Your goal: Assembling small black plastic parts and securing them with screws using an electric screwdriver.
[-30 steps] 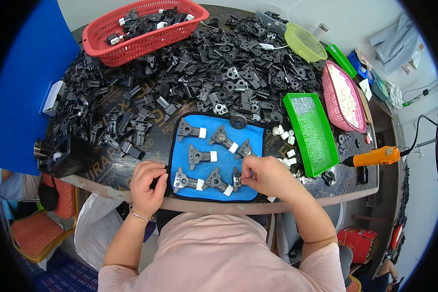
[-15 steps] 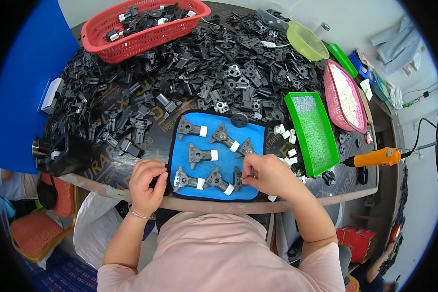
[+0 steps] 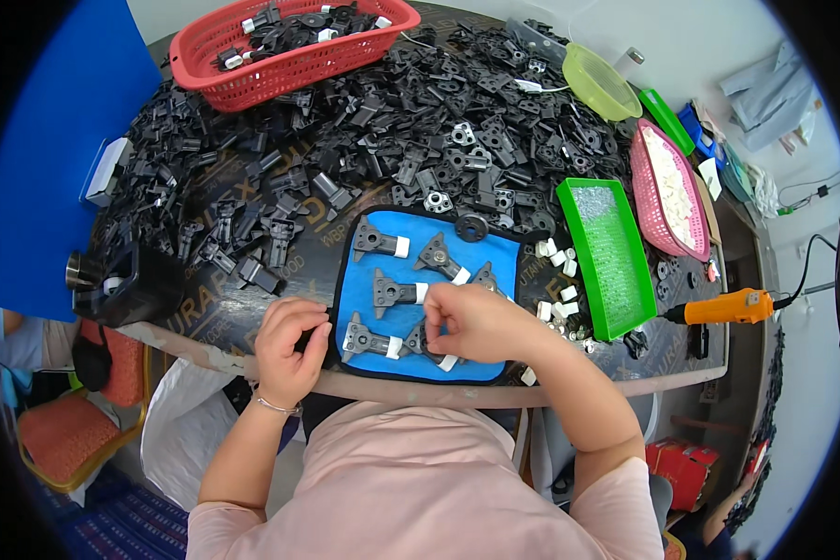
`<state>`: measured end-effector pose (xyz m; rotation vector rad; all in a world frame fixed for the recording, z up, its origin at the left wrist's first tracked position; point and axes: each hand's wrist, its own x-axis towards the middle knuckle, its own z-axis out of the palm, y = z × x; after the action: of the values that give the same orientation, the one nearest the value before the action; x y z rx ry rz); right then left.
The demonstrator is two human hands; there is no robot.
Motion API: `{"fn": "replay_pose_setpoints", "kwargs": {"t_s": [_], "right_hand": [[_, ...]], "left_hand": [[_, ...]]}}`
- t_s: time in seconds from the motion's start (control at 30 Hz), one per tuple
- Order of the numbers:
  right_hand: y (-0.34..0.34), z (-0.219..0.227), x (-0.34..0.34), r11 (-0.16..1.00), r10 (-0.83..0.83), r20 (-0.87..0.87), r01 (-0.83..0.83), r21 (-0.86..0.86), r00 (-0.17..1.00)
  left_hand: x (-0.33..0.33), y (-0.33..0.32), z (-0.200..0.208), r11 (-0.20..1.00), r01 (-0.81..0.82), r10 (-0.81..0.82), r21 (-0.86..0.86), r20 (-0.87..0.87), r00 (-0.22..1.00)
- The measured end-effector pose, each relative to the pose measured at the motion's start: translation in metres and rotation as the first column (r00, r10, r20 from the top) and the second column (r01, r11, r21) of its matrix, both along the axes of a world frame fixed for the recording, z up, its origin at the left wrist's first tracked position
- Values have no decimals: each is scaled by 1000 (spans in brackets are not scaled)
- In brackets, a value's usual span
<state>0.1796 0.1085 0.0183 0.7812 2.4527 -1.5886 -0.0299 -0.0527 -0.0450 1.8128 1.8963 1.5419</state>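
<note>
My right hand (image 3: 476, 322) is over the blue mat (image 3: 355, 280), its fingertips pinched together above a black plastic fitting with a white end (image 3: 418, 343) in the near row. Whatever sits between those fingers is too small to make out. Several similar three-armed black fittings lie on the mat, such as one at the far left (image 3: 379, 241) and one in the middle row (image 3: 398, 291); my right hand partly covers others. Beside the mat's left edge, my left hand (image 3: 291, 350) rests with fingers curled and thumb close to them. Its palm is hidden.
A large heap of black plastic parts (image 3: 364, 131) covers the far table. Behind it stands a red basket (image 3: 289, 70). To the right are white caps (image 3: 560, 261), a green tray (image 3: 623, 313) of small shiny pieces, a pink basket (image 3: 646, 187) and an orange power screwdriver (image 3: 728, 307).
My right hand has shifted left across the mat, from the near-right fitting to the near-middle one. My left hand stays by the mat's edge. The view has moved slightly.
</note>
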Motion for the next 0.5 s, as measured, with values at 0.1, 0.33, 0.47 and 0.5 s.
{"fn": "replay_pose_setpoints", "kwargs": {"t_s": [0.1, 0.33, 0.47, 0.5], "right_hand": [[-3, -4, -7, 988, 44, 50, -51, 144, 998], [-13, 8, -3, 940, -13, 71, -12, 341, 997], [-22, 9, 0, 874, 38, 53, -59, 482, 998], [-25, 7, 1, 875, 36, 54, -58, 481, 998]], "left_hand": [[0, -1, 0, 1000, 1, -1, -8, -11, 1000], [-1, -1, 0, 1000, 3, -3, -9, -7, 1000], [-1, -2, 0, 1000, 5, -6, -12, -13, 1000], [-1, -2, 0, 1000, 7, -7, -10, -12, 1000]]}}
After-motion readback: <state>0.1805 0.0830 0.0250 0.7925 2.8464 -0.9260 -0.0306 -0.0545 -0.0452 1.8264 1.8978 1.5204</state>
